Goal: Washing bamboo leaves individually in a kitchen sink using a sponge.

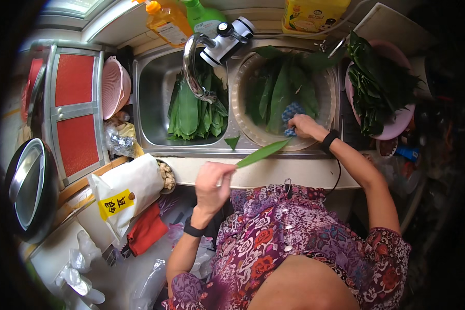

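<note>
My left hand (214,182) pinches one end of a long green leaf (261,154) in front of the sink. The leaf's other end reaches to the rim of a round translucent basin (238,110) in the right sink bowl. Over that basin my right hand (305,126) grips a blue checked cloth (292,112), close to the leaf's far tip; whether the cloth touches the leaf I cannot tell. Broad leaves (281,93) lie in water in the basin. A stack of green leaves (195,112) rests in the left sink bowl (151,97), partly hidden by the chrome faucet (192,62).
A leaf scrap (232,142) lies on the sink divider. At right, a pink basin (395,126) holds a dark leaf bundle (376,85). Behind stand an orange pump bottle (168,23), a green bottle (203,17) and a yellow jug (312,15). A white bag (133,186) sits at left.
</note>
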